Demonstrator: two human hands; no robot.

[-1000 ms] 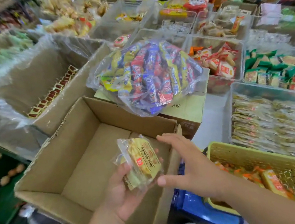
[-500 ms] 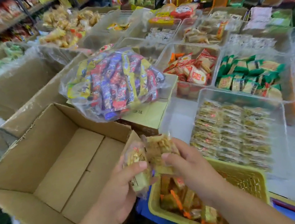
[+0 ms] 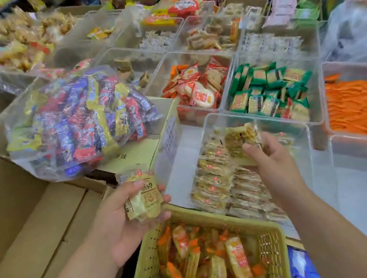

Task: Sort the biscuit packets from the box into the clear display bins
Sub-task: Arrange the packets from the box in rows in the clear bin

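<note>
My left hand (image 3: pixel 121 222) grips a few yellow biscuit packets (image 3: pixel 143 200) above the right wall of the open cardboard box (image 3: pixel 22 228). My right hand (image 3: pixel 271 163) pinches another yellow biscuit packet (image 3: pixel 242 142) over the nearest clear display bin (image 3: pixel 203 130), which holds several rows of the same yellow packets (image 3: pixel 216 182). The box floor in view is bare.
A yellow perforated basket (image 3: pixel 146 273) of orange-marked packets sits just below my hands. A big clear bag of mixed red, blue and yellow snacks (image 3: pixel 77 122) lies on a carton behind the box. More clear bins hold green packets (image 3: pixel 269 90), red-white packets (image 3: pixel 196 88) and orange packets (image 3: pixel 364 106).
The packets were held together over the box, then split between both hands. My right hand carried one packet right, over the clear bin; the view swung right.
</note>
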